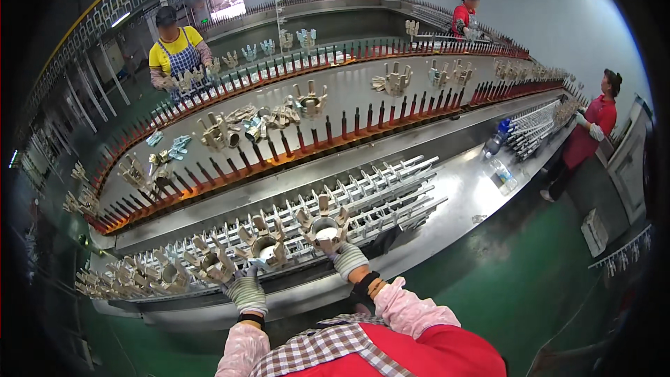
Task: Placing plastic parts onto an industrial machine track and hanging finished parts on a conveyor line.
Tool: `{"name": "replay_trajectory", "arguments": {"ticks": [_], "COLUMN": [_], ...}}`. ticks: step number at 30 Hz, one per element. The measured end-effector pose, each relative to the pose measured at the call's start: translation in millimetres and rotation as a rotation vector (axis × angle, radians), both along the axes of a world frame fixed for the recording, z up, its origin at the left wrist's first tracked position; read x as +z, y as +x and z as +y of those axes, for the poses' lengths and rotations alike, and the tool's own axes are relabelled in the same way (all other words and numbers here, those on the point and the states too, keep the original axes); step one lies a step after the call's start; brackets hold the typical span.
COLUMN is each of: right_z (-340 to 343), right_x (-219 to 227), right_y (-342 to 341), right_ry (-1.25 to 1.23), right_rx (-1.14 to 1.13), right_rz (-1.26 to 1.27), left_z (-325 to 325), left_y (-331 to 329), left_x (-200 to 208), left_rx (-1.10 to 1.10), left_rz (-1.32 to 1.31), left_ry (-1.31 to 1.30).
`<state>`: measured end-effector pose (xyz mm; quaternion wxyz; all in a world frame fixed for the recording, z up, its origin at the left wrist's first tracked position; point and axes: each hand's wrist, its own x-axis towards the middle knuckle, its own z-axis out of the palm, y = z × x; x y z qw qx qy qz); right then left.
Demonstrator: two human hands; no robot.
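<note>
- Rightmost pronged fitting [325,223]: located over the rack of pale rods [401,178] on the near metal bench [460,216]. Its ring opening faces up; prongs stand around the rim.
- My right hand [349,260]: gloved, at that fitting's near right side, apparently in contact. Fingertips are hidden; I cannot tell whether the grip is closed on it.
- My left hand [246,292]: gloved, at the near edge of the row, just beside the second fitting [265,244], with the third fitting [211,263] to its far left. Fingers partly hidden; I cannot tell whether they hold anything.
- Governing relation: from my right hand, the rightmost fitting lies just left and to the far side. My right hand is clearly the nearer. I judge the ring's axis roughly upright, crossing the rods, which run from near left to far right.
- Beyond the rack: a line of upright spindles [343,124], dark-tipped and red below.
</note>
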<state>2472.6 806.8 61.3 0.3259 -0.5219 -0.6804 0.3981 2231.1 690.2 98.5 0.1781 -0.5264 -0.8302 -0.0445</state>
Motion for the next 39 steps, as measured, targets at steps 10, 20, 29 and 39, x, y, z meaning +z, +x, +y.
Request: {"name": "replay_trajectory", "arguments": {"ticks": [10, 20, 29, 39], "right_z": [29.8, 285.1, 463.9, 524.9], "right_x": [52.7, 66.6, 25.3, -8.2], "right_y": [104.6, 239.4, 254.7, 177.9], "right_ry": [-0.548, 0.075, -0.051, -0.304], "right_rx": [0.390, -0.232, -0.418, -0.512], "right_rz": [0.538, 0.345, -0.076, 0.402], "left_z": [14.8, 30.4, 31.9, 34.0], "left_y": [18.4, 38.6, 47.9, 40.3], "left_x": [-5.6, -21.1, -50.4, -57.3], "left_rx": [0.162, 0.272, 0.291, 0.344], "left_rz": [-0.020, -0.021, -0.141, 0.087], "left_ry": [-0.158, -0.176, -0.195, -0.137]}}
